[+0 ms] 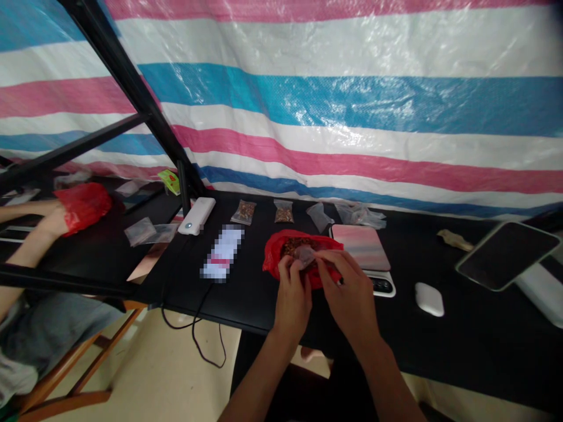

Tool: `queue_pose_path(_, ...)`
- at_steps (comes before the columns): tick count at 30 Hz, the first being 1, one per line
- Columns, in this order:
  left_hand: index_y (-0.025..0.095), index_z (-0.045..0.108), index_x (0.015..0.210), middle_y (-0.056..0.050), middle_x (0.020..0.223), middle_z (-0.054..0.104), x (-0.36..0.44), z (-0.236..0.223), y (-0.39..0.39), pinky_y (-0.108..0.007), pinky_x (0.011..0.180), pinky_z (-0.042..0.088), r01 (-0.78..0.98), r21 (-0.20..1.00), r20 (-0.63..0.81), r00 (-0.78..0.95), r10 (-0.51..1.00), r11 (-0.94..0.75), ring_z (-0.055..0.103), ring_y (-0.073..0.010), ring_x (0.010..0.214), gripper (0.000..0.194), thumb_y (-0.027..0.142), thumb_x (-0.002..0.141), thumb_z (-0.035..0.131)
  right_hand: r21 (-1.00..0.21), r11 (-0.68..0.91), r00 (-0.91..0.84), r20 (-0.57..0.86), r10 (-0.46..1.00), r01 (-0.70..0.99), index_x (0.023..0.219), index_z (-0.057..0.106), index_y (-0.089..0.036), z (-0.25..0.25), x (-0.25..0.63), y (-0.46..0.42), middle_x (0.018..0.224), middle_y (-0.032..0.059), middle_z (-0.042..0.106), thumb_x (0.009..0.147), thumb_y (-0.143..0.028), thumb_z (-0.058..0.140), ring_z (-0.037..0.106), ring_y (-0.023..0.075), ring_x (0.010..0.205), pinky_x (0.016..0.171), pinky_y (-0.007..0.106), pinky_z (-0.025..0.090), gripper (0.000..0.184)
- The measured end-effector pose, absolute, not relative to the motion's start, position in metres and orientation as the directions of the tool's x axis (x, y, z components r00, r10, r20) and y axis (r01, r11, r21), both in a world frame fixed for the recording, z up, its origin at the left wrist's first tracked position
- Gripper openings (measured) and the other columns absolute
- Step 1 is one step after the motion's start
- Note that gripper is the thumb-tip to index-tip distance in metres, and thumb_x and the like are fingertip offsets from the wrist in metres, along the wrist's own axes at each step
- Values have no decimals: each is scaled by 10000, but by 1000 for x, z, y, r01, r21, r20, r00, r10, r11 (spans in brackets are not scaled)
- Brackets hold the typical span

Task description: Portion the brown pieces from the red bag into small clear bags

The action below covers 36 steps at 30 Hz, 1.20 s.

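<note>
A red plastic bag [273, 249] lies open on the black table, with small brown bits [292, 243] inside it. Over its mouth, my left hand [294, 296] pinches one side of a small clear plastic bag [304, 255]. My right hand [347, 287] has its fingers closed on the other side of that clear bag. Whether anything is inside the clear bag is hard to make out. Behind the red bag lie two small clear packets, the left packet [244, 212] and the right packet [284, 211], both filled with similar brown bits.
Loose clear bags [360, 215] lie near the striped sheet [352, 99]. A white power bank [197, 215] and a lit phone [223, 253] are on the left. Rightward are a pink-toned tablet-like item [363, 247], a white earbud case [430, 299] and a propped phone [508, 256]. A co-worker's hands hold another red bag [85, 205].
</note>
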<state>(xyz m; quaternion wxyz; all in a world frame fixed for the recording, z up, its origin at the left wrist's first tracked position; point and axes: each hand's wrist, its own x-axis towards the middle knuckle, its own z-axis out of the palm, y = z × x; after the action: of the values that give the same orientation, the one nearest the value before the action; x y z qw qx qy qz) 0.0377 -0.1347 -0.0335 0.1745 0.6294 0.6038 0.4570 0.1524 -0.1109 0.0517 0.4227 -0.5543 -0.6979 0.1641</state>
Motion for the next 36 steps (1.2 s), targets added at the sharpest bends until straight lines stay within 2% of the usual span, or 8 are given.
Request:
queue_pose_path(5, 179, 462, 1308, -174, 1324, 515, 40, -22, -122, -497, 1088, 486, 530, 804, 473, -295, 830, -270, 545, -279, 1292, 431, 170, 921, 651, -710, 310, -36, 373, 927, 633, 1018, 722, -246, 59, 155, -93, 1041, 52, 739, 976, -228, 554, 708, 211, 964, 895, 356, 558, 175)
queue_pose_path(9, 186, 443, 1412, -179, 1391, 548, 36, -14, -101, -536, 1127, 434, 532, 820, 390, -252, 886, -210, 533, -316, 1325, 630, 258, 866, 749, -761, 322, -47, 360, 932, 563, 1009, 731, -237, 65, 154, -75, 1015, 56, 750, 956, -243, 578, 713, 207, 893, 832, 341, 570, 161)
queue_pose_path(12, 179, 466, 1393, -163, 1291, 626, 29, -11, -81, -503, 1077, 474, 500, 846, 338, -231, 912, -187, 599, -303, 1244, 551, 297, 909, 700, -764, 400, -152, 377, 914, 507, 1020, 732, -237, 66, 156, -63, 1000, 45, 747, 951, -235, 589, 704, 197, 898, 836, 329, 564, 159)
queue_pose_path(16, 165, 467, 1350, -139, 1205, 657, 16, -12, -63, -442, 1021, 513, 488, 822, 373, -68, 925, -295, 645, -259, 1147, 445, 233, 937, 616, -690, 534, -264, 467, 844, 489, 1107, 716, -234, 61, 167, -49, 997, 51, 712, 966, -209, 542, 670, 195, 933, 888, 347, 538, 225)
queue_pose_path(21, 136, 486, 1346, -180, 1310, 614, 10, -11, -43, -474, 1076, 484, 550, 687, 489, 134, 862, -475, 597, -289, 1239, 457, 274, 935, 632, -630, 641, -397, 504, 767, 438, 1156, 702, -215, 68, 176, -26, 973, 46, 670, 955, -155, 496, 646, 181, 905, 862, 321, 520, 294)
queue_pose_path(26, 166, 547, 1287, -145, 1253, 663, 11, -16, -24, -472, 1047, 516, 550, 674, 489, 167, 856, -493, 631, -275, 1189, 339, 274, 969, 594, -566, 678, -588, 374, 718, 468, 1081, 728, -229, 95, 179, -1, 990, 34, 695, 910, -103, 502, 639, 179, 888, 811, 306, 489, 310)
queue_pose_path(29, 181, 520, 1334, -142, 1290, 660, 5, -25, -24, -485, 1055, 526, 535, 692, 501, 129, 856, -485, 639, -284, 1206, 442, 295, 930, 659, -569, 661, -660, 253, 707, 489, 1108, 732, -255, 109, 181, 3, 956, 16, 702, 898, -111, 545, 634, 172, 821, 745, 295, 472, 316)
queue_pose_path(36, 215, 480, 1368, -115, 1283, 672, -3, -30, -37, -453, 1047, 548, 481, 759, 457, 89, 885, -439, 671, -262, 1184, 545, 215, 865, 689, -593, 635, -702, 158, 694, 495, 1117, 723, -291, 123, 189, -4, 1138, 12, 731, 972, -180, 532, 679, 198, 1009, 880, 319, 496, 265)
